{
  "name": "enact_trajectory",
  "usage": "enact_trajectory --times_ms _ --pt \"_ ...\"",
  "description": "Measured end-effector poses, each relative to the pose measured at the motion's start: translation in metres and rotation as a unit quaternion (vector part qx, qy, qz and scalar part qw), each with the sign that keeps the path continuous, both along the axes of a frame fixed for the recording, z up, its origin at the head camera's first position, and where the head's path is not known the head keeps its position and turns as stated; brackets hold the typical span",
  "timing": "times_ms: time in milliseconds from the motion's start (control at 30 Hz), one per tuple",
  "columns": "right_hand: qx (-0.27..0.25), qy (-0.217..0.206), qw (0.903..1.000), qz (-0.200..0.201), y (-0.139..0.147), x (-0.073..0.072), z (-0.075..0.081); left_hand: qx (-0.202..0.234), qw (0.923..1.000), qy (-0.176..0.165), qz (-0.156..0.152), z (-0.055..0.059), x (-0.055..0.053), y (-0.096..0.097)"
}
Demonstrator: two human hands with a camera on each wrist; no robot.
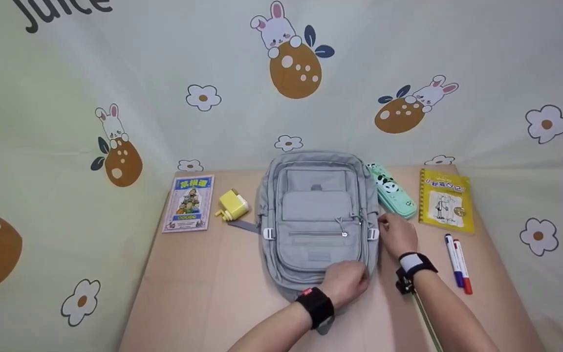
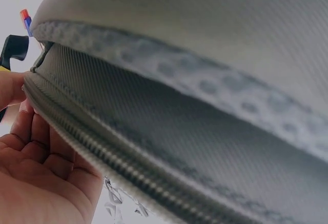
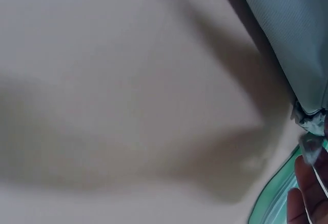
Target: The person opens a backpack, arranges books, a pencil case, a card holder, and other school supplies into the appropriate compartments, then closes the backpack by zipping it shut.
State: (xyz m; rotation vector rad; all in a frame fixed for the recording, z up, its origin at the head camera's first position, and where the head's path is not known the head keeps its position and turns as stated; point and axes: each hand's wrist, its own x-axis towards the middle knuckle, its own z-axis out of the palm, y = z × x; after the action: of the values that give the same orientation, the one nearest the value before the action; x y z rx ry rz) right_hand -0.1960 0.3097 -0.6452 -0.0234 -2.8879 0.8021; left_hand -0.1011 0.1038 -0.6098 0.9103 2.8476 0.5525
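Note:
A grey backpack (image 1: 318, 205) lies front up on the table, its top towards the wall. At its lower right edge, my left hand (image 1: 344, 282) pinches the fabric rim beside a zipper (image 2: 123, 162); the left wrist view shows the zipper's teeth and a gap above them. My right hand (image 1: 400, 235) is at the bag's right side, near the white side buckle (image 1: 373, 234). In the right wrist view its fingers (image 3: 306, 185) hold a small grey tab (image 3: 310, 148) at the bag's edge; the hand is partly cut off there.
A green panda pencil case (image 1: 395, 193) lies against the bag's right side. Farther right are a yellow spiral notebook (image 1: 446, 200) and two markers (image 1: 457, 264). On the left are a yellow pencil sharpener (image 1: 233, 204) and a purple-bordered book (image 1: 188, 203). Printed cloth (image 1: 203, 132) walls the table.

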Motion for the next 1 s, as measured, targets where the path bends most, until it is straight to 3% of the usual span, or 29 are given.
enact_trajectory --times_ms 133,233,400,567,800,900,1000 --pt "0.003 0.041 0.9988 0.027 0.006 0.018 0.002 0.005 1.0 0.0 -0.003 -0.002 0.001 0.001" --pt "0.01 0.09 0.9933 0.072 0.009 0.038 0.005 0.014 0.9999 -0.003 -0.002 -0.002 0.002 0.0" --pt "0.031 0.156 0.9689 0.189 0.008 0.072 0.01 0.031 0.9994 -0.011 0.011 -0.001 0.001 -0.004" --pt "0.056 0.16 0.9494 0.264 0.001 0.091 0.01 0.027 0.9994 -0.009 0.018 0.006 -0.003 -0.006" --pt "0.065 0.163 0.9422 0.285 -0.01 0.093 0.011 0.03 0.9994 0.005 0.015 0.014 -0.004 -0.013" --pt "0.06 0.154 0.9462 0.278 -0.012 0.092 0.012 0.025 0.9996 0.012 -0.011 0.014 -0.001 -0.029" --pt "0.05 0.133 0.9565 0.255 -0.013 0.093 0.016 0.014 0.9987 0.024 -0.042 0.01 0.004 -0.055"
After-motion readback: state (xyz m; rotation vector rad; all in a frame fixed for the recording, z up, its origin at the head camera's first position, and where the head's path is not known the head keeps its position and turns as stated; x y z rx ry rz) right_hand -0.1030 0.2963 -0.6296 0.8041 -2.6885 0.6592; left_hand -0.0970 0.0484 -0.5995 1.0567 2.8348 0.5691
